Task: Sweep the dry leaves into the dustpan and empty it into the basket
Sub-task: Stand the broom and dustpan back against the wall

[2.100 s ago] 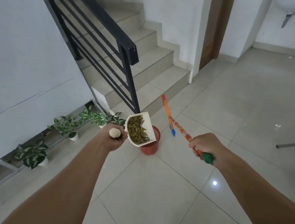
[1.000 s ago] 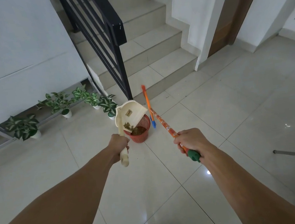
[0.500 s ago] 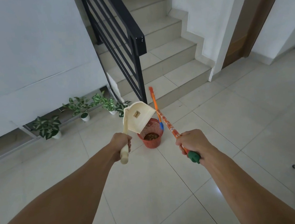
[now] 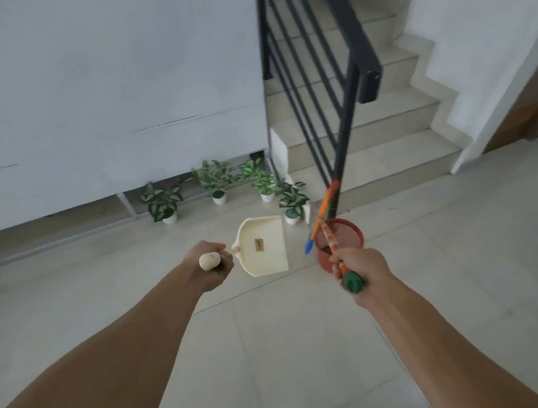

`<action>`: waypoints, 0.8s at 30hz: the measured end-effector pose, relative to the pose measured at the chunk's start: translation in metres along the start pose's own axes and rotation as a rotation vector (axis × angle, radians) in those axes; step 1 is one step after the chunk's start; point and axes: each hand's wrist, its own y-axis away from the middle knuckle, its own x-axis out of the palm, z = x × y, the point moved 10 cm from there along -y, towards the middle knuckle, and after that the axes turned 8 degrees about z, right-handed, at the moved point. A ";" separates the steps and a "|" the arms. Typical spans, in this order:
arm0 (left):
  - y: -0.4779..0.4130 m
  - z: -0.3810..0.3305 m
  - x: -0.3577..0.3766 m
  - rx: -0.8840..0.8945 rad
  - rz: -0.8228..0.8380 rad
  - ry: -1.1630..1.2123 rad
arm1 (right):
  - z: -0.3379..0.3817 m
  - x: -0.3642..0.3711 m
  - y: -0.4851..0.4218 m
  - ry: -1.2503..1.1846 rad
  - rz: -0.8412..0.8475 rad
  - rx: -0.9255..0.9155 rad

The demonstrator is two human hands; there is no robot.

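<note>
Your left grip point(image 4: 212, 265) wraps the handle of the dustpan point(image 4: 262, 247), held aloft just left of the basket point(image 4: 348, 228), and your right grip point(image 4: 360, 269) clasps the broom point(image 4: 326, 227): probably best to withdraw the pan slowly, clear of the potted plants point(image 4: 289, 201).

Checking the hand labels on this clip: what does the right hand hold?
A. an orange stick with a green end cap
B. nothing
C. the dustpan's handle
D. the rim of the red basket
A: the right hand grips the orange stick just above its green end cap, while the left hand holds the cream dustpan by its handle.
</note>
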 end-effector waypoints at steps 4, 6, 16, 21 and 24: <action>0.028 -0.039 -0.101 0.019 -0.100 0.151 | -0.046 0.093 0.004 0.016 0.049 0.065; 0.043 -0.056 -0.147 0.035 -0.141 0.198 | -0.069 0.141 0.007 0.048 0.090 0.112; 0.078 -0.156 -0.333 0.149 -0.312 0.373 | -0.143 0.341 -0.001 0.452 0.314 0.283; 0.084 -0.218 -0.410 0.218 -0.392 0.452 | -0.158 0.458 -0.030 0.645 0.462 0.286; 0.081 -0.265 -0.447 0.233 -0.420 0.472 | -0.155 0.538 -0.050 0.791 0.551 0.274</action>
